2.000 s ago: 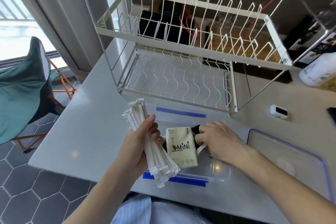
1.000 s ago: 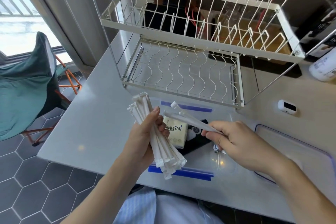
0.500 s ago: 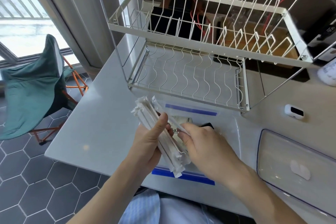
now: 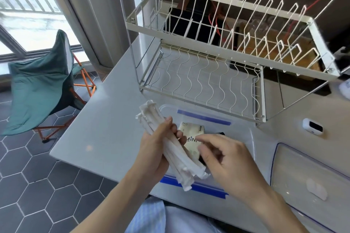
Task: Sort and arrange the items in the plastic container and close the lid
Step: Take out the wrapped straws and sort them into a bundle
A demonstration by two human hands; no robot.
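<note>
Now my left hand [image 4: 155, 149] is clenched round the bundle of white paper-wrapped straws [image 4: 170, 147], held above the clear plastic container with blue clips [image 4: 244, 138]; my right hand [image 4: 225, 159], fingers loosely curled and empty, hovers beside it. I should square the ends before laying them flat alongside the cream tissue pack [image 4: 191, 134]. The clear lid [image 4: 303, 168] waits rightward on the grey tabletop [image 4: 106, 134], beneath the white wire dish rack [image 4: 208, 66].

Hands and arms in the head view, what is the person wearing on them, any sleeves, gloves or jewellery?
Both forearms are bare up to the frame edge. The left hand and right hand have no gloves, and no rings or watch show. The fingers have short, unpainted nails. Light blue striped clothing shows below, at the body.
</note>
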